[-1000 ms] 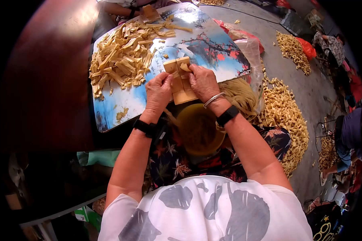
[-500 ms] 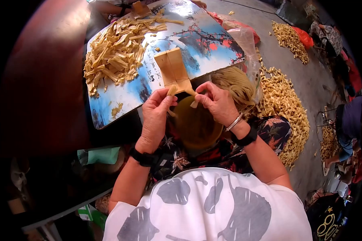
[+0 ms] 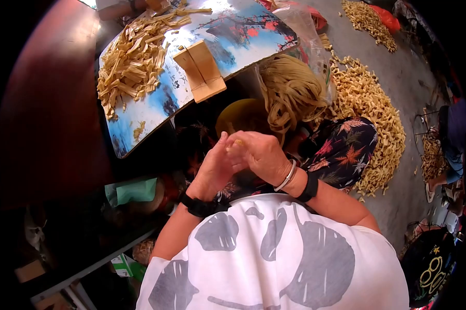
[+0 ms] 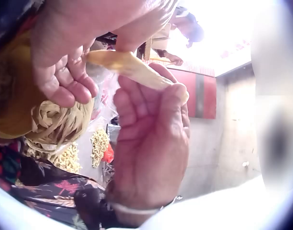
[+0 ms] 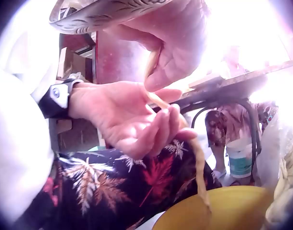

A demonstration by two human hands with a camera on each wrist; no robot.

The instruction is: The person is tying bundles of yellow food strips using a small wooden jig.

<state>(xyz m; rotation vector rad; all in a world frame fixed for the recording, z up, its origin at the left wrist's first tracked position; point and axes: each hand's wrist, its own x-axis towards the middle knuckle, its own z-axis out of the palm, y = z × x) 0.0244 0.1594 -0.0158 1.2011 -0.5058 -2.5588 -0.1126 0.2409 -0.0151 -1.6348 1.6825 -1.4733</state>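
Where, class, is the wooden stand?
In the head view, the wooden stand sits at the near edge of the painted tabletop, right of piled strips.

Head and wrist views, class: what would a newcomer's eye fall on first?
Probably the heap of pale strips on the left of the brightly painted tabletop. Next, the big mound of short pieces on the floor at right. In the middle, the right hand pinches a yellowish strip beside the left hand.

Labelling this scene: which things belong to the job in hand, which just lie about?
Likely the job: held strip, yellow basin, wooden stand, bundle of long strips, tabletop strip pile, floor heap of short pieces.

Probably lying about: pale green item, black item with yellow print, white bucket.
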